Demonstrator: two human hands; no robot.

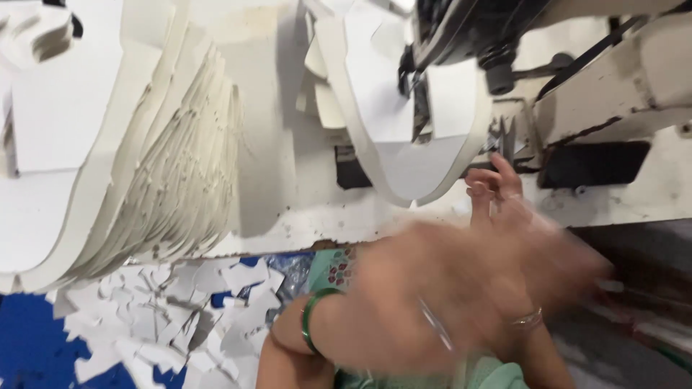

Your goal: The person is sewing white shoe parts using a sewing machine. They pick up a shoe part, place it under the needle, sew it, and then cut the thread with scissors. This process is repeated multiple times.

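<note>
Head view looks down on a sewing machine (548, 43) whose dark needle head sits over a curved white fabric piece (411, 151) lying on the pale machine table (303, 216). Both hands are in front of the machine, near the table's front edge, and heavily blurred. The right hand (504, 216) reaches up toward the lower tip of the fabric piece, fingers (497, 180) loosely spread just below and right of it; whether they touch it cannot be told, and the hand seems to clasp nothing. The left hand (389, 288), with a green bangle (311, 320) on its wrist, is a smear below the fabric piece; its grip cannot be made out. Left of the machine stands a tall leaning stack of white cut pieces (166, 166), cut off by the left edge. Below the table's edge, white scraps (180, 317) litter a blue floor (29, 338). Bare table lies between stack and fabric piece.
</note>
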